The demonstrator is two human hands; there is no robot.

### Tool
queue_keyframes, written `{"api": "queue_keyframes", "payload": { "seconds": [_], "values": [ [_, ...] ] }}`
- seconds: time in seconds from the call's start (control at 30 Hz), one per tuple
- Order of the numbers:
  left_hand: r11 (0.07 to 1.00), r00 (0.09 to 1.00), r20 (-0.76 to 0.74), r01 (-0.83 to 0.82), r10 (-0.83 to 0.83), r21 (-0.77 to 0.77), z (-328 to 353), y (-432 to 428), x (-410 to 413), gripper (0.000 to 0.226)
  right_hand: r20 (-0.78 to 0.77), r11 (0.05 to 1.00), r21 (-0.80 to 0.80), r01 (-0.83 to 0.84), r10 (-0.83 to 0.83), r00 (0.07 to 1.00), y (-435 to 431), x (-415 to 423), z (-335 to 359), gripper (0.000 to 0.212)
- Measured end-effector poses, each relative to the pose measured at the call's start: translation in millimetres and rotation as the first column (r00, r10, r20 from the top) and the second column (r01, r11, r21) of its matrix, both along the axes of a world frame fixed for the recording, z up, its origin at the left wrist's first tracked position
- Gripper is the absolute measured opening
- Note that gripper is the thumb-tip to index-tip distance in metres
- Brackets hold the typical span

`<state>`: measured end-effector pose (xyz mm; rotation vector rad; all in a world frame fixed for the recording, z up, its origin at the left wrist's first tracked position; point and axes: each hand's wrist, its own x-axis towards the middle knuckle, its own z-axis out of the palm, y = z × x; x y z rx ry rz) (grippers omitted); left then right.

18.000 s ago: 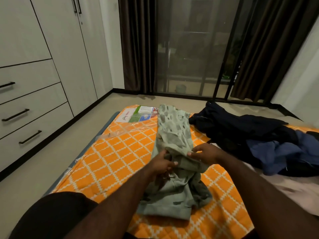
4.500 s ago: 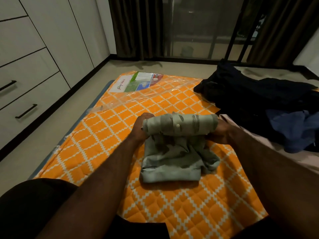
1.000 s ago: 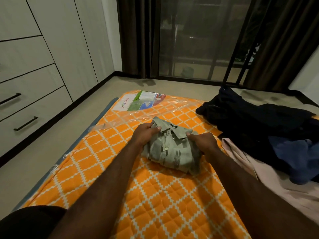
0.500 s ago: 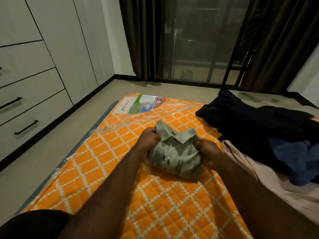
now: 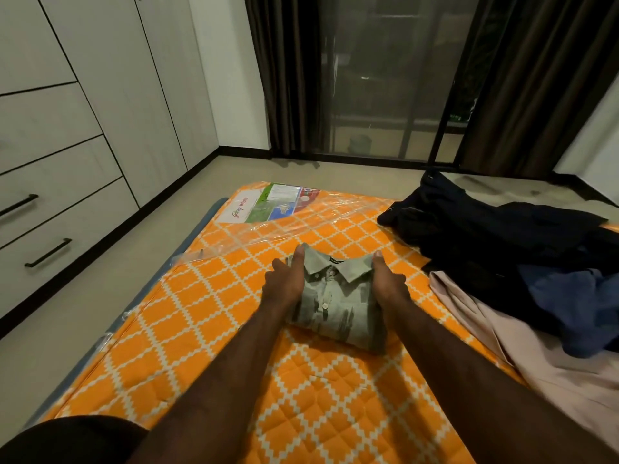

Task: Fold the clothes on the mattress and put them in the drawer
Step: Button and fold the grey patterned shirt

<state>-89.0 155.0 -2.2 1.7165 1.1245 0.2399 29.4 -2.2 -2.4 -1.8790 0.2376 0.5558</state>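
Collared shirt (image 5: 335, 306): folded.
Left hand (image 5: 284, 284): fingers (image 5: 276, 265) straight, pressing its side.
Right hand (image 5: 387, 284): fingers hidden, state unclear.
Risk: a loose lift would likely unfold it.

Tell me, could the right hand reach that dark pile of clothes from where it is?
Probably yes. The right hand rests against the folded green shirt, and the dark pile lies just to its right on the same mattress, with nothing between them.

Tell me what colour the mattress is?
The mattress is orange with white diamond lines, best seen in the head view.
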Motion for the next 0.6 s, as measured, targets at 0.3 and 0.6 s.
{"api": "queue_keyframes", "payload": {
  "seconds": [0.3, 0.6],
  "values": [
    [0.990, 0.993, -0.006, 0.116, -0.117, -0.082, -21, 8, 1, 0.076, 0.315, 0.974, -0.125, -0.191, 0.222, 0.923, -8, -12, -29, 0.059],
    [0.951, 0.984, -0.034, 0.179, -0.177, 0.251, -10, 54, -15, 0.057, 0.463, 0.966, 0.037, -0.256, 0.210, 0.861, 25, -44, -3, 0.043]
  ]
}}
